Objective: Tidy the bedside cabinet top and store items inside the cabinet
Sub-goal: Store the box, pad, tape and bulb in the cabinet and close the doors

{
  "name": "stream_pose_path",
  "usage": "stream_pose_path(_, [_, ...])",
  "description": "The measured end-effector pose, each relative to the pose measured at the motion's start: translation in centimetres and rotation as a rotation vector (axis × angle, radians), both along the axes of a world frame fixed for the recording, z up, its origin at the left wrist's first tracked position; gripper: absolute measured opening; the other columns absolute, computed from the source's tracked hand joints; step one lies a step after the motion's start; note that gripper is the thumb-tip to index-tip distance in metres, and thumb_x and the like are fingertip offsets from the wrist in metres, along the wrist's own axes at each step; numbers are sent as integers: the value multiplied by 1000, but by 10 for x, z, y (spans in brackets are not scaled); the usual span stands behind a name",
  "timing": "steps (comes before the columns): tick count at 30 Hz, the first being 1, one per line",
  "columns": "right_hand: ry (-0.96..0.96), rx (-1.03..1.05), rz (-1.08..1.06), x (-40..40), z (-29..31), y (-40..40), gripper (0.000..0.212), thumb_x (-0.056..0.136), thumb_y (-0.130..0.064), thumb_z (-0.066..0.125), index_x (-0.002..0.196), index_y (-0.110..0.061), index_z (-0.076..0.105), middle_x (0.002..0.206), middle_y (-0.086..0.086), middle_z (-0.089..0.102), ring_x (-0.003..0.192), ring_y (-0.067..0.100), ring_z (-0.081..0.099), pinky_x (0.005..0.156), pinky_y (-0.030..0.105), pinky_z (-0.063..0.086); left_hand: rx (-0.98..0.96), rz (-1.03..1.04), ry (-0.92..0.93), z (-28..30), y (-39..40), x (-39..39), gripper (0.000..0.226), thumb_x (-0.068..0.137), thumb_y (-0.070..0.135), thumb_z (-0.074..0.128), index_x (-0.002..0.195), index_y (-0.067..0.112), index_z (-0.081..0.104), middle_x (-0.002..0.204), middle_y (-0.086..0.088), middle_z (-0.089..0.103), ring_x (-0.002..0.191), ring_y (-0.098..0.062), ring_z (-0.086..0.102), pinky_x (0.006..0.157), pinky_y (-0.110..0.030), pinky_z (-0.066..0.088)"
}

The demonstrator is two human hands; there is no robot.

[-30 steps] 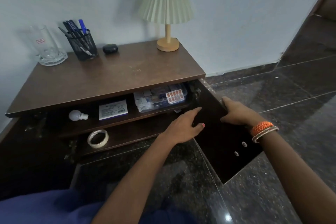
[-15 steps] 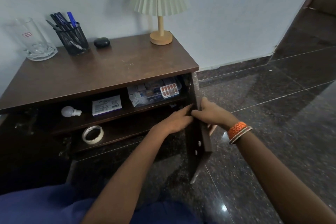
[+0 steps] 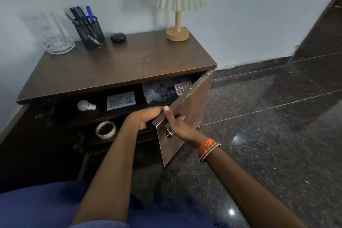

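Note:
The dark wooden bedside cabinet [image 3: 129, 65] stands against the wall with its right door [image 3: 194, 102] partly swung across the opening. My left hand [image 3: 144, 118] curls over the door's upper free edge from the inside. My right hand [image 3: 178, 126] grips the same edge, thumb up and fingers on the outer face just above the metal handle [image 3: 168, 133]. On the upper shelf lie a white bulb [image 3: 86, 105], a small printed box [image 3: 121, 100] and a clear bag of medicine strips [image 3: 162, 89]. A tape roll [image 3: 105, 129] rests on the lower shelf.
On the cabinet top stand a glass mug [image 3: 53, 33], a black mesh pen holder [image 3: 90, 32], a small black case [image 3: 118, 37] and a pleated lamp [image 3: 177, 5]. Dark polished stone floor [image 3: 268, 116] stretches to the right. My blue-clothed lap fills the bottom left.
The door has swung from wide open leftward toward the cabinet front, now showing its outer face. Both hands moved with it and stay on its edge.

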State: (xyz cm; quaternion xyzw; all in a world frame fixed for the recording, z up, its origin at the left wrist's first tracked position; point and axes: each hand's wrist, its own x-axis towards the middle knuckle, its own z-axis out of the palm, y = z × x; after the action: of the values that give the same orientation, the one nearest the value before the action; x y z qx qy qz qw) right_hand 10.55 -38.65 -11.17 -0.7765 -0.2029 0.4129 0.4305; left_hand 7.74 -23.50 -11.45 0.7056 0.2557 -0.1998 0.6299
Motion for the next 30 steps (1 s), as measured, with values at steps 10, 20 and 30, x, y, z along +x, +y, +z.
stream_pose_path(10, [-405, 61, 8, -13, -35, 33, 27, 97, -30, 50, 98, -6, 63, 94, 15, 67, 89, 30, 63, 79, 39, 50, -231, 336, -166, -17, 34, -30, 27, 94, 35, 45, 93, 24, 70, 90, 1, 73, 85, -11, 66, 78, -26, 49])
stream_pose_path(20, [-567, 58, -105, -3, -44, 102, 32, 100, -30, 38, 103, -2, 55, 106, 24, 65, 99, 44, 59, 79, 44, 47, -22, 861, -363, -12, 47, -42, 23, 95, 23, 45, 103, 15, 66, 122, -8, 63, 108, -19, 61, 94, -37, 46])
stream_pose_path(30, [-704, 3, -141, 7, -57, 121, 30, 100, -31, 38, 109, -8, 56, 104, 19, 67, 97, 41, 62, 73, 38, 44, 24, 979, -417, -18, 53, -52, 26, 94, 15, 42, 101, 11, 68, 105, -5, 69, 96, -16, 64, 86, -35, 48])
